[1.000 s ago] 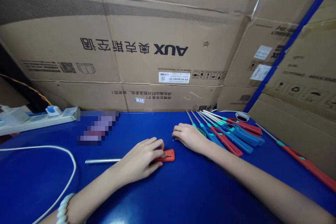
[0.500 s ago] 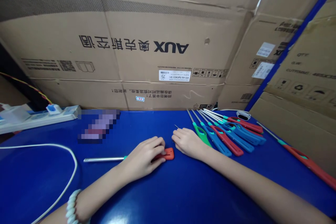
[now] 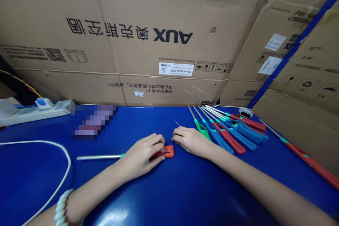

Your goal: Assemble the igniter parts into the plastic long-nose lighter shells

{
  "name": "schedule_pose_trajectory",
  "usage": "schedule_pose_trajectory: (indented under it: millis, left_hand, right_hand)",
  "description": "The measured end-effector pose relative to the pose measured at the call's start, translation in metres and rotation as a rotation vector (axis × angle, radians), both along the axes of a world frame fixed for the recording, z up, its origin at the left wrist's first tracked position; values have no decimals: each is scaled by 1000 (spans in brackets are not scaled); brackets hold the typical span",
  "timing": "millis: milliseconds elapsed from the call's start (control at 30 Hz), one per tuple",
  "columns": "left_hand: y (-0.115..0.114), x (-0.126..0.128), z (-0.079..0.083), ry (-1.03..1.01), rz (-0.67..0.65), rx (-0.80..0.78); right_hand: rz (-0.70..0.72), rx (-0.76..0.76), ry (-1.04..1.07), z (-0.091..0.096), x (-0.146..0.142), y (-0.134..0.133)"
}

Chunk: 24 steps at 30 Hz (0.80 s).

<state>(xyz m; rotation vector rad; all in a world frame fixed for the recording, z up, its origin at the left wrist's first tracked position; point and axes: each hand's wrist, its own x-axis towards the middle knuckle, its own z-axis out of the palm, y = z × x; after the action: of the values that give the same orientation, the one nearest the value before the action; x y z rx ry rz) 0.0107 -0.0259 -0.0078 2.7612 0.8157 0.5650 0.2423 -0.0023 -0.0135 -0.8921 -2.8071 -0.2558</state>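
My left hand [image 3: 145, 152] is closed around the red handle of a long-necked gas lighter [image 3: 169, 152]. The lighter lies on the blue table with its metal tube pointing left; my fingers cover most of the handle. Just right of the handle's end, my right hand [image 3: 189, 141] pinches a thin metal pin [image 3: 177, 123], whose tip sticks up past the fingers. The pin's other end is hidden. Beyond my right hand several more lighters lie fanned out: a green one [image 3: 203, 130], blue ones [image 3: 222, 143] and red ones [image 3: 231, 139].
Another red lighter [image 3: 312, 162] rests against the cardboard at the far right. A smart band [image 3: 246, 113] lies behind the fanned lighters. At the left are a power strip [image 3: 37, 113], a white cable [image 3: 67, 162] and a pixelated item [image 3: 94, 122]. Cardboard [image 3: 132, 3] walls the table's back.
The camera view has shifted slightly, so the cardboard lettering sits higher and most things appear displaced. Both hands keep their holds on the lighter and the pin.
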Motion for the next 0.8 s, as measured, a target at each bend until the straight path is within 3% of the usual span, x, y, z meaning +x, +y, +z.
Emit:
schedule_pose_trajectory:
  millis: [133,200,267,400,500,633,800]
  left_hand:
    - [0,0,0,1,6,-2]
    - [0,-1,0,-1,6,-4]
    - [0,-1,-1,-3,8,-6]
    - [0,-1,-1,-1,14,-24]
    - [0,-1,-1,2,15,-31]
    - [1,-1,-1,-1,5,-21]
    - [2,0,-1,-9,13,-24]
  right_hand:
    - [28,114,-134,-5,-4,-3]
    - [35,108,-95,-6,-6,-4]
    - [-2,11,69,-7,-8,-6]
    - [-121,-381,528,-4,-13,-11]
    - [-121,-577,680,-1,-14,-12]
    - [-34,-669,714,2,-13,-12]
    - [-11,-643,720,1,-13,-12]
